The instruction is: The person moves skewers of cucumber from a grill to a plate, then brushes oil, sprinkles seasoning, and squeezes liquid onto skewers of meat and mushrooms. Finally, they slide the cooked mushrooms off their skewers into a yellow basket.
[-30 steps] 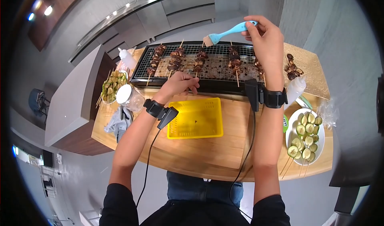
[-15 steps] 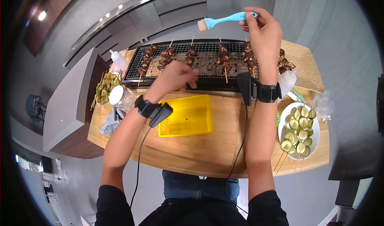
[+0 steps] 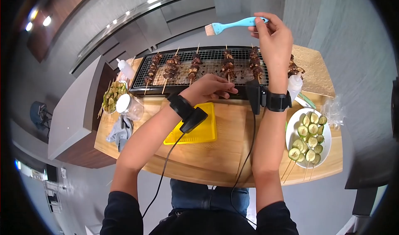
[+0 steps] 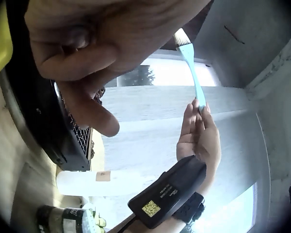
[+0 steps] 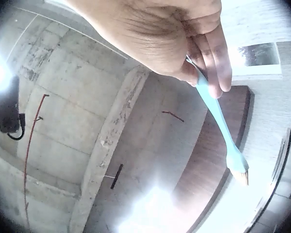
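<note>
Up beyond the far side of the grill, my right hand (image 3: pixel 276 39) pinches the light blue handle of a basting brush (image 3: pixel 237 24). The brush is held in the air, its pale bristles pointing left. My left hand (image 3: pixel 210 87) is at the near edge of the black grill (image 3: pixel 183 88), fingers loosely bent, fingertips close to the stick end of a meat skewer (image 3: pixel 228 64). No stick shows between the fingers in the left wrist view. Several browned skewers, such as one (image 3: pixel 194 66) left of that hand, lie across the wire rack.
A yellow basket (image 3: pixel 199 137) sits below my left forearm. Zucchini skewers fill a white plate (image 3: pixel 291 129) at right; another plate of skewers (image 3: pixel 113 95) stands left. Squeeze bottles (image 3: pixel 295 85), a lidded jar (image 3: pixel 135 108) and a grey cloth (image 3: pixel 120 133) lie around the grill.
My left hand has moved right along the grill's front, from the third skewer to the fourth. My right hand has raised the brush away from the rack and still holds it.
</note>
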### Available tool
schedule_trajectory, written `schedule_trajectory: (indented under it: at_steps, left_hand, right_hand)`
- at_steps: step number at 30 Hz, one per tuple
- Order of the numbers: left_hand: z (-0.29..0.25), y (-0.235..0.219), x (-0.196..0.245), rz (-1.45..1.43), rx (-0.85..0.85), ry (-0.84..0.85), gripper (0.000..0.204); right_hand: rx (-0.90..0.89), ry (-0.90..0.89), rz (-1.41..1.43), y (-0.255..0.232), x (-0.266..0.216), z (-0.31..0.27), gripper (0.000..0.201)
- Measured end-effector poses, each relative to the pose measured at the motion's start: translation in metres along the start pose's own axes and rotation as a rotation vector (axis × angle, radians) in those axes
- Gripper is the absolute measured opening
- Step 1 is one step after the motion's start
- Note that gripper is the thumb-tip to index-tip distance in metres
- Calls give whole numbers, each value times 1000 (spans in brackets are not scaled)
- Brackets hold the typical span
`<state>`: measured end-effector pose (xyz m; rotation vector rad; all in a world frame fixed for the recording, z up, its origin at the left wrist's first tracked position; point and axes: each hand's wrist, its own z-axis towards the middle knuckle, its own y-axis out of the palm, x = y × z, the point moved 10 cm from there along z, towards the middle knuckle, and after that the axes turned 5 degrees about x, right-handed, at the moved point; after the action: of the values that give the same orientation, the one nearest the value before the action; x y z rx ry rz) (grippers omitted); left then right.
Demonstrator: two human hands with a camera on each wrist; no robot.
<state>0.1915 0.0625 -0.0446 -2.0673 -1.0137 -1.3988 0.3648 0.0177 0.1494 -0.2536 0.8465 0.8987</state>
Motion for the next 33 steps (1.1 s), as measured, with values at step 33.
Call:
schedule_trajectory:
  at_steps: [33]
  left_hand:
    - [-87, -114, -20, -253, 160, 220, 23]
  right_hand:
    - [-538, 193, 52, 86, 31, -37, 19]
